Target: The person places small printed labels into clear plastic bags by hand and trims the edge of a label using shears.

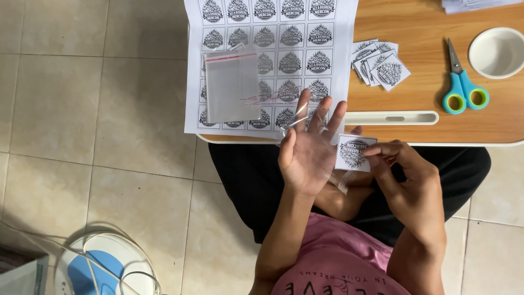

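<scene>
Label square (pixel 353 152), white with black emblem, pinched by right hand (pixel 406 177).

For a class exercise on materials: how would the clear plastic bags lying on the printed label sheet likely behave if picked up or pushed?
The clear plastic bags look thin and see-through, so probably floppy and very light. Their glossy film probably slides easily over the printed label sheet. Lying flat, they should not roll.

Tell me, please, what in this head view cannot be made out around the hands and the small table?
- Clear bag: see-through on the left hand; its outline is unclear.
- Cut label: the right hand covers its right edge.
- Printed sheet: cut off by the top edge.
- Paper stack: mostly out of frame.
</scene>
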